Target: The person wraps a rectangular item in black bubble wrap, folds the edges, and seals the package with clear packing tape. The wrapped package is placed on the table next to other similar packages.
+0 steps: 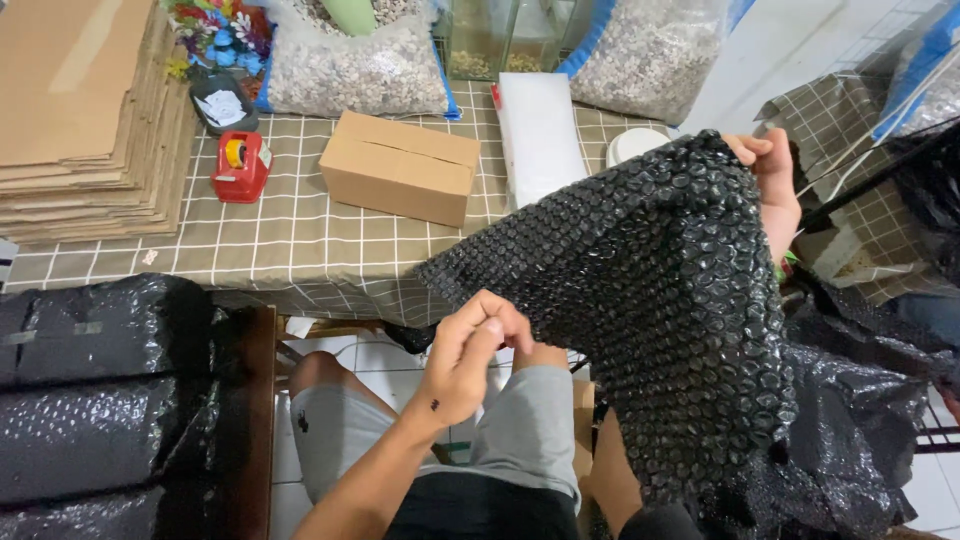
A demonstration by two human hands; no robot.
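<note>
Scene: a seated person is looking down over their lap at a table [300, 250] covered in a brown checked cloth.
Sheet: a large piece of black bubble wrap [670, 300] is hanging in the air between the two hands, above the knees and to the right, its lower part draping down toward a crumpled black heap by the floor.
Left hand [475, 355]: fingers are pressed together, pinching the sheet's near left corner.
Right hand [772, 180]: it is gripping the far top edge, fingers curled closed over it.
Handling: the sheet is looking very light, soft and floppy, sagging wherever it is not being held; the bubbles would probably pop under hard squeezing.
Where to hold: edges and corners seem best, hands well apart, so the sheet is staying spread.
Nearby: a closed cardboard box [400, 165], a red tape dispenser [240, 165] and a stack of flat cardboard [80, 120] are sitting on the table; black wrapped bundles [100, 390] are lying to the left.
</note>
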